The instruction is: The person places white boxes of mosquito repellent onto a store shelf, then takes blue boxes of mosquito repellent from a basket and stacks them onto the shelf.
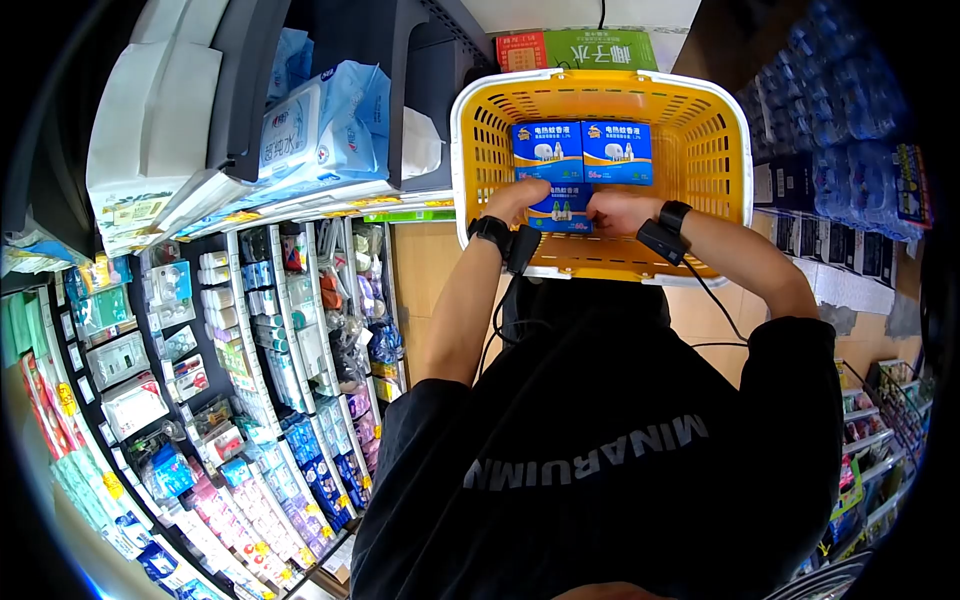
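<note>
A yellow plastic basket [690,130] with a white rim stands in front of me. Inside it, two blue boxes of mosquito repellent liquid lie side by side, a left box [547,165] and a right box [616,168]. Nearer to me is a third such box [560,212], just below the left one. My left hand [517,201] grips its left end, the thumb over the top edge. At its right end, my right hand [622,212] has curled fingers pressed against the box. The undersides of both hands are hidden.
A shelf unit on the left holds blue-and-white tissue packs [340,120]. Racks of hanging goods [290,340] run along the lower left. Behind the basket lies a green and red carton [590,50]. Shrink-wrapped bottles [850,180] are stacked on the right. Cables [715,300] hang from both wrists.
</note>
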{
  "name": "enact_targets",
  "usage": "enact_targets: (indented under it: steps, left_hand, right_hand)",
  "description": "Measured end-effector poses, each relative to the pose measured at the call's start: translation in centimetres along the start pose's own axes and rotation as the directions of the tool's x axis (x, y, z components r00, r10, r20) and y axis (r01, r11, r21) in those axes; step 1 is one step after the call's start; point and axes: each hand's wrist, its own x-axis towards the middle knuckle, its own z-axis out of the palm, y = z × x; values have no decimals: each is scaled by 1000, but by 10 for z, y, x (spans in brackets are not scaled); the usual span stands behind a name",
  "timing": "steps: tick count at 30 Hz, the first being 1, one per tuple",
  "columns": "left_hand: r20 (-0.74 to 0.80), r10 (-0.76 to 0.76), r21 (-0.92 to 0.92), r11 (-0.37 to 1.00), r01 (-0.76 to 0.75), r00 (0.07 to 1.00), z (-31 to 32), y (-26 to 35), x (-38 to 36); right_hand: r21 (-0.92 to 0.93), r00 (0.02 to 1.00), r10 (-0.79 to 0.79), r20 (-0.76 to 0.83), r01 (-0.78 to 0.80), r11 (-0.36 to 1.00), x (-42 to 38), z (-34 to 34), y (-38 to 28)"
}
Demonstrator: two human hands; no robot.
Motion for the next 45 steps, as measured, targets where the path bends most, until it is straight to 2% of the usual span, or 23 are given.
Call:
enact_targets:
  steps: [2, 3, 5, 6, 8, 10, 14, 16, 17, 19, 23, 24, 25, 27, 29, 30, 31, 33, 36, 38, 39, 43, 45]
  left_hand:
    - [25, -24, 4, 1000, 24, 999, 4, -23, 42]
    - [66, 87, -173, 982, -75, 994, 9, -44, 71]
    - [83, 205, -348, 923, -164, 975, 9, -42, 59]
    - [16, 201, -236, 953, -191, 980, 5, -19, 8]
    - [-55, 202, -123, 971, -207, 978, 0, -5, -23]
    - [-71, 76, 43, 996, -73, 995, -2, -1, -19]
    - [-67, 60, -56, 996, -64, 996, 5, 5, -10]
    - [-26, 63, 67, 996, -61, 998, 1, 11, -16]
    - [-26, 65, 67, 996, -63, 998, 1, 13, -20]
    - [-44, 150, 108, 984, -145, 988, 1, 19, -37]
    - [-73, 168, 157, 975, -155, 983, -2, 27, -68]
    - [-126, 259, 167, 957, -237, 958, -3, 27, -73]
    - [-177, 349, 185, 930, -318, 920, -4, 27, -78]
    - [-236, 391, 217, 914, -344, 890, -6, 32, -100]
    - [-291, 440, 257, 892, -373, 850, -13, 42, -129]
    - [-290, 463, 155, 886, -437, 837, -17, 45, -141]
    - [-289, 487, 53, 867, -495, 824, -20, 48, -151]
    - [-294, 549, 79, 830, -552, 782, -25, 53, -167]
    - [-315, 640, 104, 757, -645, 701, -23, 56, -179]
    - [-356, 745, 103, 632, -768, 565, -24, 59, -185]
    - [-361, 770, 80, 588, -805, 526, -26, 61, -189]
    - [-277, 816, -18, 524, -852, 507, -43, 62, -206]
    - [-228, 840, -44, 497, -867, 493, -50, 58, -217]
  right_hand:
    - [67, 998, -30, 47, 27, 997, -10, 9, -4]
    - [67, 998, -31, 46, 28, 997, -13, 11, -6]
    - [10, 998, 27, 54, -28, 1000, -18, 15, -11]
    - [7, 998, 26, 54, -27, 1000, -23, 18, -13]
    - [0, 1000, -14, 8, 14, 1000, -34, 27, -14]
    - [3, 1000, -29, -5, 29, 1000, -39, 28, -13]
    - [5, 997, 8, -81, -8, 1000, -65, 38, -22]
    - [2, 996, 15, -86, -15, 1000, -74, 40, -24]
    - [-1, 996, 22, -89, -23, 1000, -79, 40, -24]
    - [9, 996, 33, -77, -32, 999, -92, 41, -28]
    - [3, 998, -13, -63, 13, 1000, -102, 33, -21]
    - [7, 998, -17, -67, 17, 1000, -107, 35, -20]
    - [7, 994, -63, -92, 64, 998, -114, 36, -19]
    - [10, 986, -112, -120, 114, 993, -133, 44, -19]
    - [22, 963, -257, -76, 260, 965, -161, 56, -27]
    - [25, 960, -267, -85, 270, 962, -171, 58, -27]
    - [41, 944, -316, -98, 321, 946, -179, 59, -27]
    - [64, 919, -375, -125, 385, 921, -193, 64, -27]
    - [98, 864, -416, -283, 458, 883, -212, 81, -22]
    - [-36, 732, -523, -438, 567, 823, -225, 101, -15]
    - [-41, 688, -524, -501, 586, 809, -230, 111, -12]
    - [-28, 520, -618, -590, 751, 660, -238, 148, 15]
    - [-58, 392, -667, -633, 836, 546, -238, 172, 29]
